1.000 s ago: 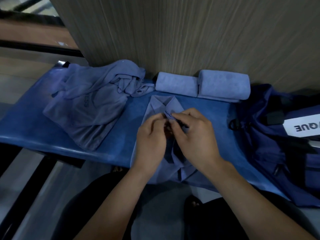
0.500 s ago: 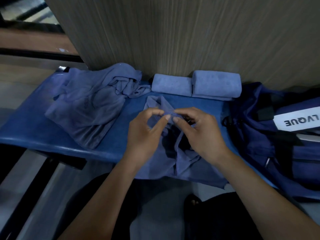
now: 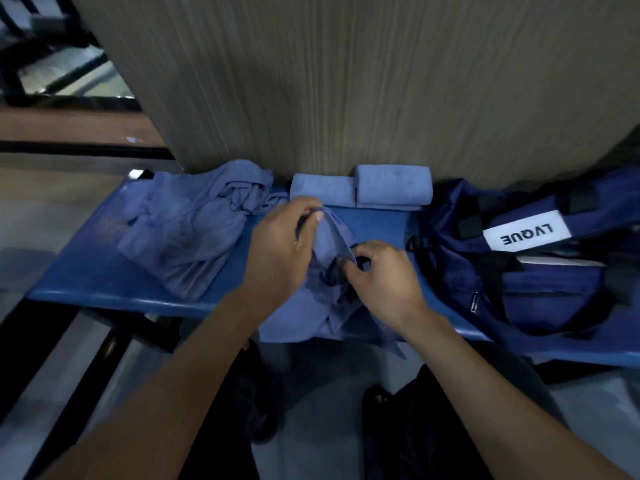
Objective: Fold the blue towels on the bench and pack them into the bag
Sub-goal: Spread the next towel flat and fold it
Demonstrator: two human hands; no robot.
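Note:
A crumpled blue towel (image 3: pixel 322 306) lies on the blue bench (image 3: pixel 86 275) and hangs over its front edge. My left hand (image 3: pixel 280 251) pinches the towel's upper edge and lifts it. Lower down and to the right, my right hand (image 3: pixel 384 282) pinches the same edge. Two folded blue towels (image 3: pixel 360 190) lie side by side against the wall. A heap of unfolded blue towels (image 3: pixel 187 230) covers the bench's left part. The dark blue bag (image 3: pixel 540 268) with a white label sits on the bench at the right.
A wood-grain wall (image 3: pixel 346 81) rises directly behind the bench. Grey floor (image 3: pixel 52 368) and a dark bench frame lie at the lower left. My dark-clothed legs and shoes (image 3: pixel 377 403) are below the bench's front edge.
My hands have moved apart along the towel's edge. The left hand rose toward the folded towels with the edge, and the right hand shifted right and down.

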